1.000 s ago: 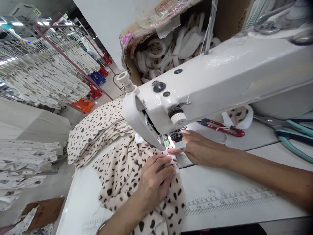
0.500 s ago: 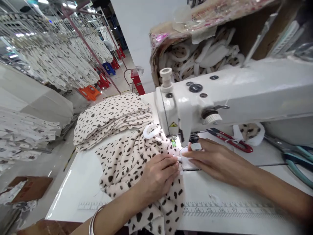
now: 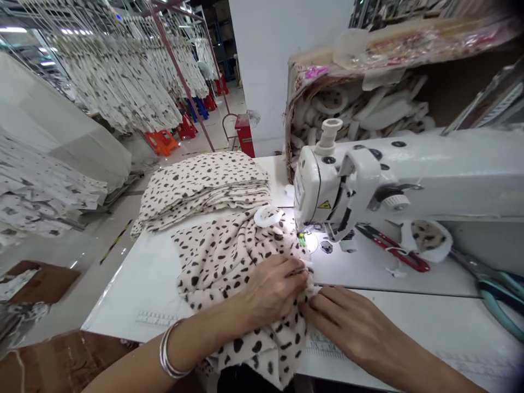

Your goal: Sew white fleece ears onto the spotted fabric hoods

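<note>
Two hands of mine work at the spotted cream fabric (image 3: 241,273), which lies bunched on the white tabletop (image 3: 123,311), just left of the needle of the white sewing machine (image 3: 409,180). My left grip (image 3: 272,289), with a silver bangle (image 3: 170,355) at its wrist, is closed, pinching folds of the fabric close to the machine. My right grip (image 3: 347,322) presses against the fabric's edge just beside it; whether it is closed on the cloth, I cannot tell. A white ring (image 3: 268,216) sits on top of the fabric. Behind it lies a folded stack of the same print (image 3: 200,188). Red thread snips (image 3: 393,256) and teal-handled shears (image 3: 501,295) lie to the right.
</note>
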Demonstrator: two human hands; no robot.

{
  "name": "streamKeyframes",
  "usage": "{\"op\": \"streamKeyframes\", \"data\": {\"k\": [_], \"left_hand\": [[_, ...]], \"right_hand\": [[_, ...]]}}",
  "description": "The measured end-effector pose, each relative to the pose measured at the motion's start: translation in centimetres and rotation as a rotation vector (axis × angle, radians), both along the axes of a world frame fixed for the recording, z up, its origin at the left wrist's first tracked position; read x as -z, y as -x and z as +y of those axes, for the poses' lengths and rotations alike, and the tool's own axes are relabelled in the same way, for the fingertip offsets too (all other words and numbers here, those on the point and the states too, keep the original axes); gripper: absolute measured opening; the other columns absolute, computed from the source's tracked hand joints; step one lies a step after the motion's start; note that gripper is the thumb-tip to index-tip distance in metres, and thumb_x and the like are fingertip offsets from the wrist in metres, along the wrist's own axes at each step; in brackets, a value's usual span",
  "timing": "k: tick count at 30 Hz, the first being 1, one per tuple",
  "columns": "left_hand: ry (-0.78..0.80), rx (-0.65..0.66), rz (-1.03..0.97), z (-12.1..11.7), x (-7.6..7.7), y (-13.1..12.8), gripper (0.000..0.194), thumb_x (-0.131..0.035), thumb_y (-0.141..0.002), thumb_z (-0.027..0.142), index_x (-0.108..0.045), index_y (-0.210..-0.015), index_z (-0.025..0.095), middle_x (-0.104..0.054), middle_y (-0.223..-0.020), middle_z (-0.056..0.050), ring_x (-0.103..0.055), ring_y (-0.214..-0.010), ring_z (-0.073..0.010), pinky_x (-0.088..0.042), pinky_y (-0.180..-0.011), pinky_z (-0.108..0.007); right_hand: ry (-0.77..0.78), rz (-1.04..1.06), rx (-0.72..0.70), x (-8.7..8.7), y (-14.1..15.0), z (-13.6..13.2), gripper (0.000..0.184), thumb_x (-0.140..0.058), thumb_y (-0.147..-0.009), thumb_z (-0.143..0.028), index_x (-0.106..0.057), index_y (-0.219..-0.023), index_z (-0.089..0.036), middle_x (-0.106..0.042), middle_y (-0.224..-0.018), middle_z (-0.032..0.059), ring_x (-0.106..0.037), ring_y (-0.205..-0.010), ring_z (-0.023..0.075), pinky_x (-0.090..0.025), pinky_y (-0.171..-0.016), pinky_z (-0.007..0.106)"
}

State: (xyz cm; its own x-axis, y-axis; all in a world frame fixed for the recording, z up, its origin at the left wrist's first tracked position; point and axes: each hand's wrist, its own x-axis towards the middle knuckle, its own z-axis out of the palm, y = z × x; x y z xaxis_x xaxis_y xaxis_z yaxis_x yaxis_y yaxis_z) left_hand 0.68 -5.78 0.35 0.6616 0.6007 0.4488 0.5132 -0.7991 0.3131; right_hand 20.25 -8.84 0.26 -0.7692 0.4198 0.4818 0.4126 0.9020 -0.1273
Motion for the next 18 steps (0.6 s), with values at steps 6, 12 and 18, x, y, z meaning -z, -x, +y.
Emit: {"op": "streamKeyframes", "data": {"k": [6, 12, 18], "left_hand": [[0.061, 0.056, 0.024, 0.2, -1.0, 0.2, 0.023, -0.044, -0.086, 0.006, -0.064, -0.097, 0.011, -0.066, -0.096, -0.011, -0.062, -0.093, -0.0204, -0.055, -0.083, -0.033], [0.065, 0.046, -0.051, 0.3, -0.5, 0.5, 0.022, -0.049, -0.084, 0.008, -0.066, -0.098, 0.012, -0.067, -0.102, -0.009, -0.062, -0.094, -0.0199, -0.053, -0.086, -0.032], [0.071, 0.027, -0.093, 0.1, 0.1, 0.6, 0.021, -0.049, -0.087, 0.01, -0.064, -0.101, 0.014, -0.067, -0.107, -0.009, -0.06, -0.098, -0.0196, -0.047, -0.092, -0.037]], "right_hand": [[0.011, 0.044, 0.05, 1.1, 0.7, 0.2, 0.016, -0.047, -0.089, -0.005, -0.06, -0.091, -0.014, -0.058, -0.075, 0.0043, -0.056, -0.068, 0.017, -0.047, -0.059, 0.03], [0.094, 0.115, 0.114, 1.3, 1.5, 0.4, 0.014, -0.046, -0.09, -0.013, -0.059, -0.093, -0.016, -0.06, -0.081, 0.0064, -0.058, -0.072, 0.0186, -0.05, -0.06, 0.031], [-0.038, 0.136, 0.111, 0.9, 1.5, -0.2, 0.022, -0.042, -0.091, -0.004, -0.062, -0.096, -0.011, -0.064, -0.085, 0.01, -0.061, -0.079, 0.0193, -0.054, -0.069, 0.032]]}}
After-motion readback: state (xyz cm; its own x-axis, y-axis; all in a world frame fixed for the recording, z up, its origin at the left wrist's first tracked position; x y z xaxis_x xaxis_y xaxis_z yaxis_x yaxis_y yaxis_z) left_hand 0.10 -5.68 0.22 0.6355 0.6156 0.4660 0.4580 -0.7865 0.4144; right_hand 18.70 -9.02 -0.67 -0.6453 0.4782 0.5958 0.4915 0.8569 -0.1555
